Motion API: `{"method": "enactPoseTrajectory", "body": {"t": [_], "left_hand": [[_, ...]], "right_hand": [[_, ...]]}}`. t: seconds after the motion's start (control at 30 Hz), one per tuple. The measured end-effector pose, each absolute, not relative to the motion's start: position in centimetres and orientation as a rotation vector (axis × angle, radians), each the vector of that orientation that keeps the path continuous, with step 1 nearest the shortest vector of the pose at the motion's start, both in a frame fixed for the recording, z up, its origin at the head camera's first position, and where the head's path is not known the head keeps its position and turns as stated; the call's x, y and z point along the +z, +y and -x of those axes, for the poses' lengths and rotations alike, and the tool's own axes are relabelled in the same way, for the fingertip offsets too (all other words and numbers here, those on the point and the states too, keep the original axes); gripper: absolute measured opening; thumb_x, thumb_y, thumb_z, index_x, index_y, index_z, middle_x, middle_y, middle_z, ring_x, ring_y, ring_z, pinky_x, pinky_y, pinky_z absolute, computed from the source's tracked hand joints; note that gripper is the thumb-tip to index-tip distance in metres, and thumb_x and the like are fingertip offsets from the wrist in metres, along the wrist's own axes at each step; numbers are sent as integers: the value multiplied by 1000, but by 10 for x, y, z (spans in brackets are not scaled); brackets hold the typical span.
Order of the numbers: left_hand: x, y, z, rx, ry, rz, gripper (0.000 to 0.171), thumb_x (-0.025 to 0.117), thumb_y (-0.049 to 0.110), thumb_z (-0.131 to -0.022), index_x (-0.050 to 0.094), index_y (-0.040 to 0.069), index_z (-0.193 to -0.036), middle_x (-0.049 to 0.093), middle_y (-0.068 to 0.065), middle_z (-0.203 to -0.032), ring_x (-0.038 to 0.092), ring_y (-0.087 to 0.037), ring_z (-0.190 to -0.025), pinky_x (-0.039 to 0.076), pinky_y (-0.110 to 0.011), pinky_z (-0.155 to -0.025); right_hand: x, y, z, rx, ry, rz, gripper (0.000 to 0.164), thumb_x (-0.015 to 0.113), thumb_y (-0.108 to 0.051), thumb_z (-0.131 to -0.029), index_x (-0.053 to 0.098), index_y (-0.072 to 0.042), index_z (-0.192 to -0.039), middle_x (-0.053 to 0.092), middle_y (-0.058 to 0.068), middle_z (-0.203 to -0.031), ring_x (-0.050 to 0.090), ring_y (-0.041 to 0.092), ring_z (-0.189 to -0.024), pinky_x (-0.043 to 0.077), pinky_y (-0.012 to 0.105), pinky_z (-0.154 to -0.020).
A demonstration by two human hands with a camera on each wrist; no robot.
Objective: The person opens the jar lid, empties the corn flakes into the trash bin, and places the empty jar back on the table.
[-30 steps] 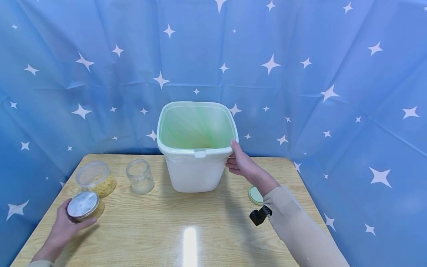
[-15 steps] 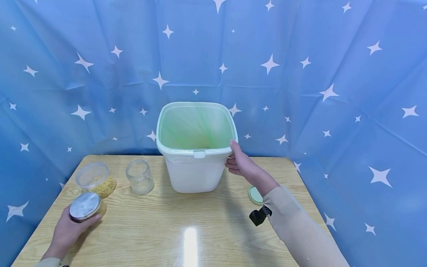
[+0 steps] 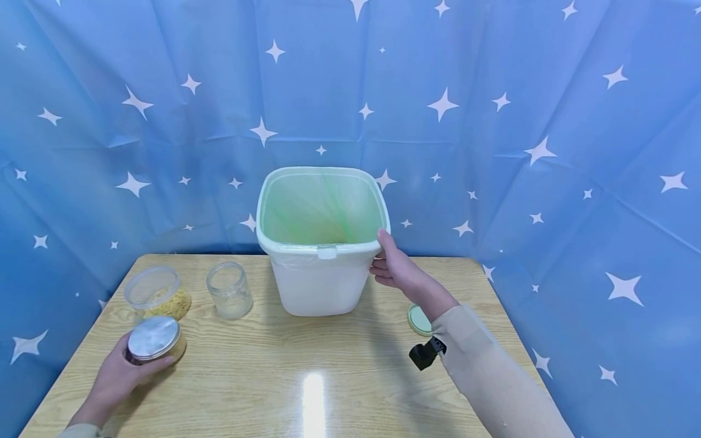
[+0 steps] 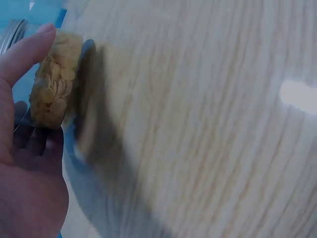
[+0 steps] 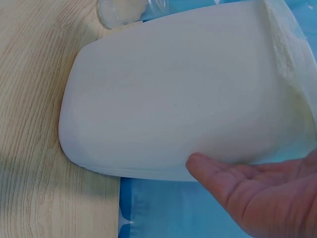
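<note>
My left hand [image 3: 122,378] grips a short jar [image 3: 178,351] with a silver lid [image 3: 154,336], at the table's left. Through its clear wall, pale yellow flakes [image 4: 55,82] show in the left wrist view, with the thumb on one side and fingers round the other. Whether the jar touches the table is hard to tell. At the back middle stands a white bin [image 3: 320,283] with a greenish liner [image 3: 323,204] inside. My right hand [image 3: 402,267] holds its right front rim corner, thumb on the rim and fingers below it, against the outside wall [image 5: 173,99].
Behind the held jar is a clear tub [image 3: 153,286] containing yellow flakes. An open glass jar [image 3: 230,292] stands between it and the bin. A light green round lid [image 3: 420,320] lies right of the bin, partly behind my right wrist. Blue star-patterned cloth [image 3: 350,79] surrounds the wooden table [image 3: 263,377].
My left hand has shifted a little to the right and nearer me, carrying the lidded jar. The right hand and the bin stay in place.
</note>
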State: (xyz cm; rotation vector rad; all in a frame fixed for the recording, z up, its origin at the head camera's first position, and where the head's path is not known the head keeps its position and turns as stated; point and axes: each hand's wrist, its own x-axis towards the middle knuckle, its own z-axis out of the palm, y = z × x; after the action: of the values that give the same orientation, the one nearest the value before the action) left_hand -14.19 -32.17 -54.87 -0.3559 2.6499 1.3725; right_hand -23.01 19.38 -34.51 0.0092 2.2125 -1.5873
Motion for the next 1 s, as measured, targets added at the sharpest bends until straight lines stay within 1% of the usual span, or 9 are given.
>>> {"method": "enactPoseTrajectory", "body": {"t": [0.23, 0.33, 0.43, 0.5, 0.6, 0.73, 0.83, 0.93, 1.0], "left_hand": [[-539, -304, 145, 1363, 2657, 211, 111, 80, 40, -78, 12, -1, -154, 32, -33, -149, 31, -50, -134, 29, -67, -104], [-536, -296, 147, 1338, 2691, 140, 105, 81, 38, -77, 20, 2, -154, 39, -28, -147, 39, -41, -131, 37, -52, -104], [-534, -288, 149, 1324, 2731, 58, 100, 83, 36, -76, 27, 3, -152, 45, -24, -144, 48, -9, -121, 41, -27, -97], [-533, -282, 152, 1327, 2743, 6, 98, 84, 35, -75, 30, 3, -151, 48, -22, -142, 43, 12, -110, 38, -15, -88], [-532, -274, 154, 1347, 2732, -70, 98, 86, 33, -72, 33, 3, -149, 51, -21, -140, 33, 26, -102, 38, -11, -87], [-530, -261, 157, 1326, 2717, -136, 95, 87, 34, -70, 39, 6, -147, 54, -16, -138, 39, 19, -107, 41, -16, -90], [-527, -249, 158, 1323, 2700, -178, 95, 88, 34, -69, 40, 6, -146, 55, -15, -137, 51, -6, -119, 46, -34, -99], [-523, -237, 160, 1353, 2680, -233, 95, 89, 32, -67, 41, 4, -145, 55, -18, -137, 52, -35, -124, 43, -56, -102], [-522, -230, 160, 1377, 2670, -264, 95, 89, 31, -66, 42, 4, -144, 56, -18, -136, 50, -40, -125, 41, -61, -102]], "right_hand": [[-345, 194, 230, -1583, 2213, -8, 88, 10, -70, -96, 23, -1, -149, 31, 26, -154, 35, 39, -142, 32, 49, -117], [-345, 194, 230, -1581, 2212, -7, 88, 10, -70, -96, 24, -1, -149, 31, 26, -154, 36, 39, -142, 32, 49, -117], [-345, 194, 230, -1580, 2215, -4, 88, 10, -70, -96, 24, -1, -149, 31, 26, -154, 36, 39, -142, 33, 49, -117], [-345, 195, 230, -1578, 2220, -1, 88, 10, -70, -95, 24, -1, -149, 31, 25, -154, 35, 39, -142, 33, 49, -117], [-345, 195, 230, -1578, 2223, 3, 89, 10, -71, -95, 23, -2, -149, 30, 25, -155, 35, 38, -143, 32, 49, -117], [-345, 195, 230, -1577, 2224, 11, 90, 9, -71, -95, 22, -1, -150, 30, 25, -155, 35, 39, -143, 32, 49, -117], [-345, 194, 230, -1578, 2223, 13, 90, 9, -71, -95, 22, -1, -150, 30, 26, -155, 35, 39, -143, 32, 49, -117], [-345, 194, 230, -1579, 2221, 13, 90, 9, -71, -95, 22, -1, -150, 30, 26, -155, 35, 38, -143, 32, 49, -117], [-345, 195, 230, -1579, 2220, 11, 90, 9, -71, -95, 22, -1, -150, 30, 26, -155, 35, 38, -143, 32, 49, -117]]}}
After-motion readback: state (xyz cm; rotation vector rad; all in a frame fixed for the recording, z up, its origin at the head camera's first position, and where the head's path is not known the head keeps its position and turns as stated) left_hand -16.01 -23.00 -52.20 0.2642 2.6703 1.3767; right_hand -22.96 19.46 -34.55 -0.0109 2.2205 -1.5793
